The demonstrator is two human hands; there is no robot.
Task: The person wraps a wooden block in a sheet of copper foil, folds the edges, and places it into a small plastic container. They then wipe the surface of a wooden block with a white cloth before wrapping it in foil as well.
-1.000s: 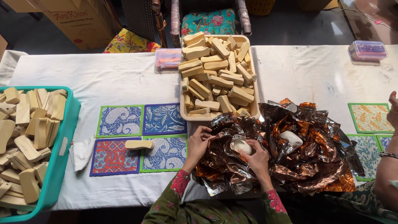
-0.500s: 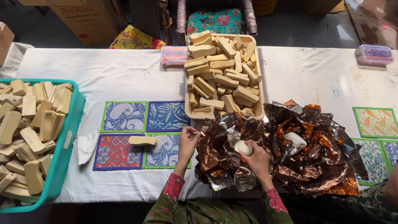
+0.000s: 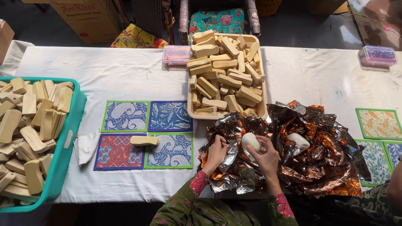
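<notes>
Head view showed the right hand (image 3: 267,157) curled around a smooth, pale oval soap bar (image 3: 251,141), fingers wrapped under and behind it, holding it just above the crumpled foil. The left hand (image 3: 216,150) lay half closed on the silver and copper foil sheets (image 3: 318,167), pinching a fold of foil beside the bar. The bar looked rounded and creamy white, unlike the tan blocks around it. A second pale bar (image 3: 298,141) rested on the foil to the right, apart from the hands.

Compared with half a second before, the left hand had moved off the table edge onto the foil, closer to the held bar, while the right hand kept its grasp.

Beyond the foil, a cream tray (image 3: 263,109) held a heap of tan rectangular blocks. At far left a teal tub (image 3: 69,142) was filled with similar blocks. One loose block (image 3: 144,140) lay on the patterned mats (image 3: 167,117).
</notes>
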